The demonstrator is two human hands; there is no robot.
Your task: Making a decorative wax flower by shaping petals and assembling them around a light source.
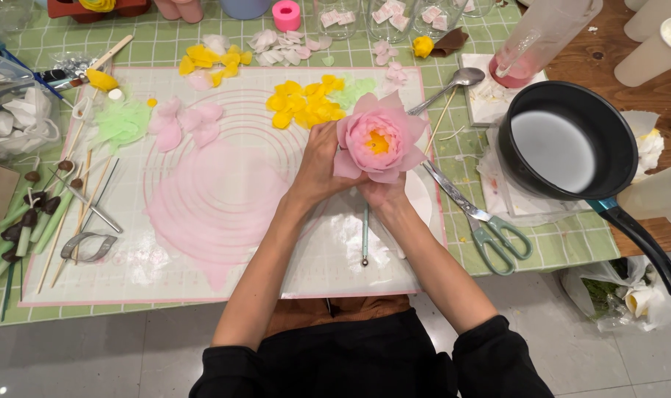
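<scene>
Head view, looking down on my worktable. I hold the pink flower (379, 140), layered petals around a yellow centre, raised above the right part of the white mat (203, 280) with its pink ring markings. My left hand (322, 163) is wrapped around the base of the flower from the left, fingers curled closed against the outer petals; my right hand (383, 193) sits beneath it, largely hidden by the bloom, and appears to be pinching the underside, though I cannot tell exactly how its fingers lie. A thin green-handled tool (365, 234) lies on the mat just below my hands. In my judgement the main risk is crushing: the petals look thin and soft, and too firm a squeeze from the left hand could crease or tear the outer layer. A loose hold underneath could let the flower tilt or drop onto the mat. The loose yellow petals (306, 105) lie just beside the flower, and a sweep of my wrist could scatter them. The scissors (483, 221) and the dark pan (567, 140) sit near my right forearm, where an elbow movement might knock them.
</scene>
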